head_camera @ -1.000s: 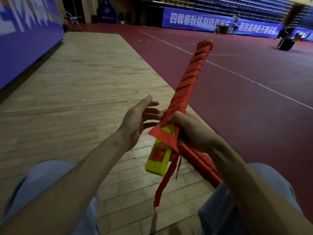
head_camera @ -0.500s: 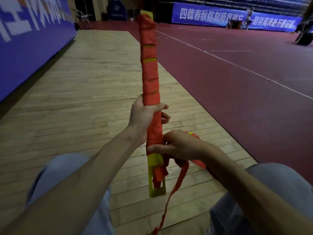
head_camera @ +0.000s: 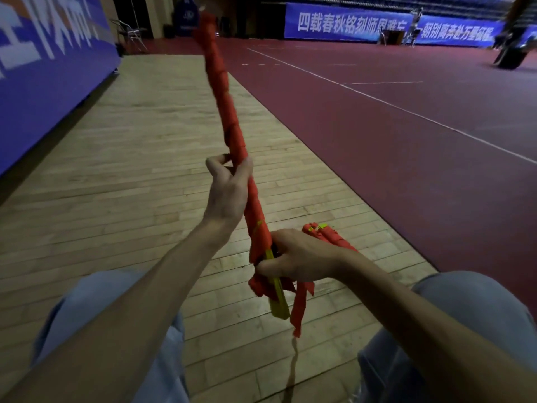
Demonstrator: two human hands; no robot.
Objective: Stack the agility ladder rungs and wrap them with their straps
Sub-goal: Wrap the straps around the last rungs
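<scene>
Wrapped rung bundle (head_camera: 232, 135), rising from lower centre toward the upper centre of the frame. The left hand (head_camera: 229, 190) is clenching its midsection; the right hand (head_camera: 296, 257) is gripping the yellow lower end, where loose strap tails (head_camera: 300, 306) are dangling. The bundle is probably light and stiff, its strap soft (and apt to slip), so holding near the unwrapped end seems best. A second wrapped bundle (head_camera: 328, 237) is lying on the floor (head_camera: 130, 170) behind the right hand.

The top of the wrapped rung bundle (head_camera: 220, 82) is being smeared by blur. Its lower part is being covered by the right hand (head_camera: 299, 258). Behind that hand, a second bundle (head_camera: 328, 235) is being largely hidden.
</scene>
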